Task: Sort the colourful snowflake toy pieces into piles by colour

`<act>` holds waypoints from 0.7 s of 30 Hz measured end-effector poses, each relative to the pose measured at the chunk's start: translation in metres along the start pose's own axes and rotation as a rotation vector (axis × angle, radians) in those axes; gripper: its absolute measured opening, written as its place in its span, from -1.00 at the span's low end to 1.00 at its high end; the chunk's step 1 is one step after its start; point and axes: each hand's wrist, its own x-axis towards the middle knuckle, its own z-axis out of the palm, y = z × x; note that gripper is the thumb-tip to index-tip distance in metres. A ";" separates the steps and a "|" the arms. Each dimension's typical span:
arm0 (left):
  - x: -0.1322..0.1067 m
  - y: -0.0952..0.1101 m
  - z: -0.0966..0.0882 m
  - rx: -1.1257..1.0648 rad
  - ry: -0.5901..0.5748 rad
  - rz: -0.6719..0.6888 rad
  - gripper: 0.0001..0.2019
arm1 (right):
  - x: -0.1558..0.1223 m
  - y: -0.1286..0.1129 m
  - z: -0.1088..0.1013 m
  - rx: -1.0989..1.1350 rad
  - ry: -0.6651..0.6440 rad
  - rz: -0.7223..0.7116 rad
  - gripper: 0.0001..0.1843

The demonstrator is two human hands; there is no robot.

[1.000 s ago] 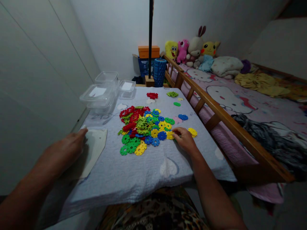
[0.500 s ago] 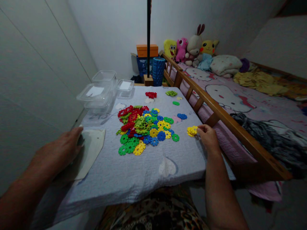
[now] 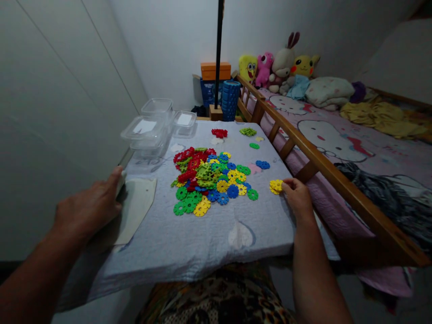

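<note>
My right hand (image 3: 297,197) is at the right edge of the table, its thumb and fingers pinching the rim of a yellow slotted plastic disc (image 3: 277,185) in a small yellow group. My left hand (image 3: 92,202) is at the table's left side, fingers curled around a pale object that is mostly hidden. Beneath it lies a flat off-white piece (image 3: 138,207) with a small hole near one corner. Between my hands spreads a mixed pile of interlocking pieces (image 3: 209,175) in red, lime, green, blue and yellow.
Small sorted groups lie beyond and right of the pile: red pieces (image 3: 219,133), lime pieces (image 3: 248,132), a green disc (image 3: 254,146) and blue discs (image 3: 262,164). Clear plastic containers (image 3: 148,130) stand back left. A wooden bed rail (image 3: 310,155) runs along the right side.
The whole view has shifted, so the table sits further right in the picture. My right hand stays at the yellow discs, and my left hand stays over the off-white piece.
</note>
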 end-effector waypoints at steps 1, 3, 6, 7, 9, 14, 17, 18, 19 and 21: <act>-0.001 0.000 -0.001 0.001 -0.003 -0.005 -0.25 | 0.000 0.001 0.000 0.006 0.001 0.002 -0.63; -0.003 0.001 -0.003 0.006 -0.010 -0.012 -0.27 | 0.000 0.000 0.000 0.018 0.002 0.001 -0.63; -0.005 0.002 -0.007 0.009 -0.006 -0.019 -0.27 | -0.001 -0.002 0.000 0.016 0.012 -0.005 -0.64; -0.006 0.003 -0.008 0.013 -0.008 -0.020 -0.26 | -0.002 -0.003 -0.001 0.012 0.015 -0.008 -0.64; -0.007 0.003 -0.009 0.021 -0.016 -0.021 -0.26 | -0.002 -0.003 -0.001 0.009 0.014 -0.009 -0.64; -0.007 0.005 -0.010 0.016 -0.017 -0.005 -0.27 | -0.005 -0.005 0.000 0.022 -0.004 -0.002 -0.65; -0.007 0.003 -0.008 0.015 -0.012 -0.005 -0.29 | -0.005 -0.006 -0.001 -0.009 -0.009 -0.009 -0.66; -0.006 0.003 -0.007 0.012 -0.005 -0.001 -0.28 | -0.005 -0.006 -0.002 -0.037 -0.005 -0.017 -0.66; -0.006 0.002 -0.006 0.009 0.003 0.006 -0.28 | -0.005 -0.006 -0.002 -0.074 0.006 -0.032 -0.67; -0.005 0.000 -0.005 0.005 0.018 0.019 -0.26 | -0.004 -0.008 -0.004 -0.158 0.047 -0.081 -0.69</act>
